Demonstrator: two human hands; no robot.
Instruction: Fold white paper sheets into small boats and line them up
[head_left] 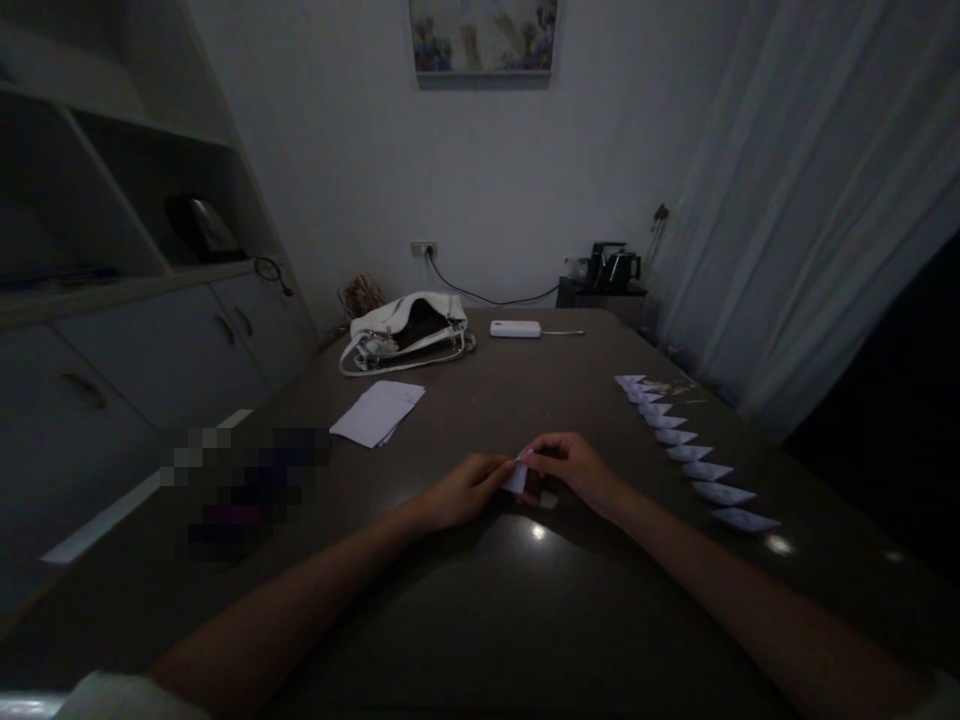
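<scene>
A small folded piece of white paper (pixel 515 479) is held between my two hands, just above the dark table (pixel 480 600). My left hand (pixel 466 491) pinches its left side between thumb and fingers. From the right, my right hand (pixel 571 468) grips the upper right edge with its fingertips. The fingers cover part of the paper, so its full shape is hidden. To the right, several folded paper boats (pixel 699 470) stand in a row running away from me. A stack of white paper sheets (pixel 379 412) lies beyond my left hand.
A white handbag (pixel 409 330) sits at the far left of the table, with a white power bank (pixel 515 329) and short cable to its right. A blurred patch (pixel 255 490) hides something at the left edge. Cabinets (pixel 150 350) stand left; a curtain (pixel 810 200) hangs right.
</scene>
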